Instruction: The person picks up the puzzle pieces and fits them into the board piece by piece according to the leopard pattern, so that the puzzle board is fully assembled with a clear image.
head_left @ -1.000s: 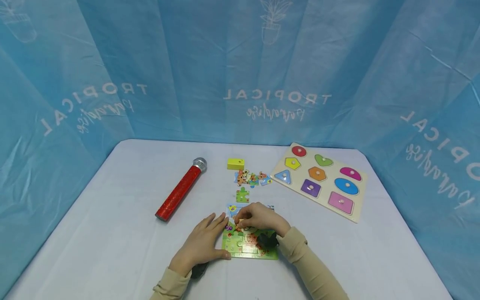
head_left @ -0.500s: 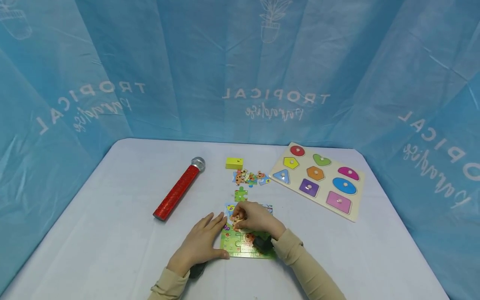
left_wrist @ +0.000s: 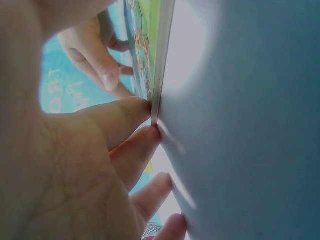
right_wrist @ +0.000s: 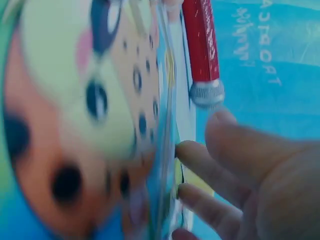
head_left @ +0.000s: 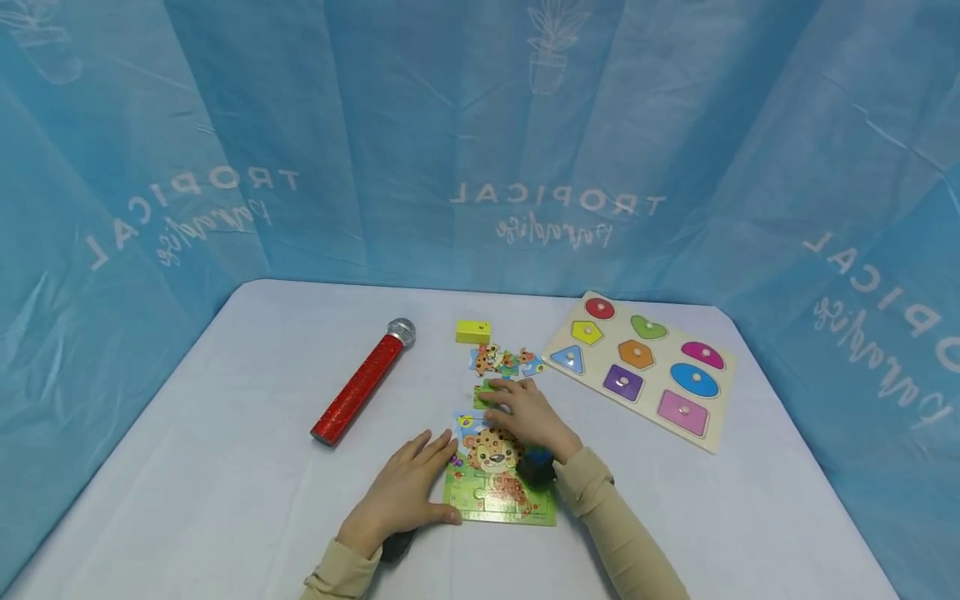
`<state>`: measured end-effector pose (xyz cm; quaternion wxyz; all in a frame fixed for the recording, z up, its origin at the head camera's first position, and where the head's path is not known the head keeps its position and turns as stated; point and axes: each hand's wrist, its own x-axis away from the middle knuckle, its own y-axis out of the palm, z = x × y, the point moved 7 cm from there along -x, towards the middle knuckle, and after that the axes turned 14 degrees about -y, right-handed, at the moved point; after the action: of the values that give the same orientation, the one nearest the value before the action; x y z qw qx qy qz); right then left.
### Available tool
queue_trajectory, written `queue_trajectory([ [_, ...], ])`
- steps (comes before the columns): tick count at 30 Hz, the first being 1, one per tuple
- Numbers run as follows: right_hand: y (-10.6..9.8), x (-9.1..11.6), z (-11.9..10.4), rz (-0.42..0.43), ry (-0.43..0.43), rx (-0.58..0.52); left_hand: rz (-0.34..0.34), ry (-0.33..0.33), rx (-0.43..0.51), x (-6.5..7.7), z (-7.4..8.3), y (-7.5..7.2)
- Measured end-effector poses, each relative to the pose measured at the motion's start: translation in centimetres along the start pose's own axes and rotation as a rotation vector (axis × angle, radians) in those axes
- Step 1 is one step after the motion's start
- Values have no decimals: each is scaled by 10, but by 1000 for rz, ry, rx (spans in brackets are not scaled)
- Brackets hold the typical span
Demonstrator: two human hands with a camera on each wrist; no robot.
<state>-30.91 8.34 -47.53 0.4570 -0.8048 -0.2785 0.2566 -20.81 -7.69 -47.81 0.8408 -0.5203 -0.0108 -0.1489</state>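
A jigsaw puzzle board (head_left: 468, 502) with a leopard picture lies at the front middle of the table. My left hand (head_left: 405, 487) rests along its left side, fingers spread and fairly straight; in the left wrist view fingertips touch the board's edge (left_wrist: 162, 65). Just beyond the board is a green puzzle piece (head_left: 478, 394), partly hidden under the fingers of my right hand (head_left: 528, 415). In the right wrist view the thumb (right_wrist: 235, 140) stands apart from the fingers, and nothing shows pinched between them. More loose puzzle pieces (head_left: 491, 359) lie farther back.
Left of the board lies a red toy microphone (head_left: 360, 387) with a silver head. A small yellow block (head_left: 473, 332) sits behind the loose pieces. At right is a wooden shape board (head_left: 656, 383) with several coloured knobbed shapes. Blue curtains (head_left: 390, 150) surround the white table (head_left: 225, 467).
My right hand has left the leopard's face on the board, where its fingers worked, and moved away from me to the green piece. My left hand has stayed at the board's edge.
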Motion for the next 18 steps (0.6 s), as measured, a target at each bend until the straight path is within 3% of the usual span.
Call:
queue_trajectory([
  [3,-9,2,8,73,68,33,4,-3,-1,0,0,0],
  [7,-16,-1,16,150,143,-26,3,-12,4,-1,-2,0],
  [18,-8,-20,13,35,201,-94,9,6,-1,1,2,0],
])
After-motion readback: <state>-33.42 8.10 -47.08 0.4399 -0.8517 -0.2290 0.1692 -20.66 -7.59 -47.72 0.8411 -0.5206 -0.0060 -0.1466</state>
